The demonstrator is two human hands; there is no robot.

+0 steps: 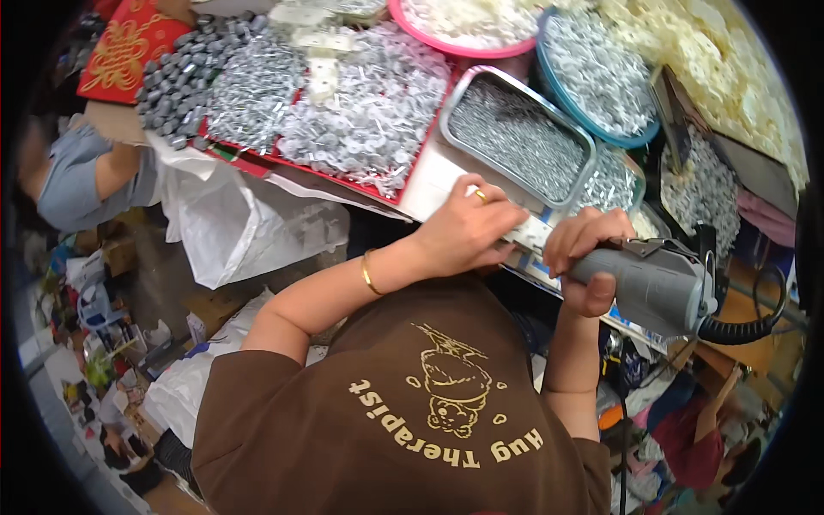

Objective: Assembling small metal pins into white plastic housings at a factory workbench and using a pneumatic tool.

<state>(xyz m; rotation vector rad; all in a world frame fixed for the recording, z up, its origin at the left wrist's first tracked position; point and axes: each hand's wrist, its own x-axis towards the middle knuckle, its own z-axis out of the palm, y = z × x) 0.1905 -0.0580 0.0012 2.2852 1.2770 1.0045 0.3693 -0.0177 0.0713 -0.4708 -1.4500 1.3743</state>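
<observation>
My right hand (588,245) wraps round the front end of a grey electric screwdriver (648,287), a thick cylinder with a metal hanger on its side and a ribbed black cord at the back. Its tip is hidden by my fingers. My left hand (468,227), with a ring and a gold bangle, has its fingers curled down onto a small white plastic piece (534,233) at the table edge. This piece has small dark holes and lies between my two hands. Just beyond them is a metal tray (592,163) of small silver screws.
A red tray (412,172) at left holds piles of clear plastic and metal parts. Behind stand a pink basin (438,45) and a blue basin (549,60) of parts. A white bag (227,223) hangs by the table's left. Other people sit at both sides.
</observation>
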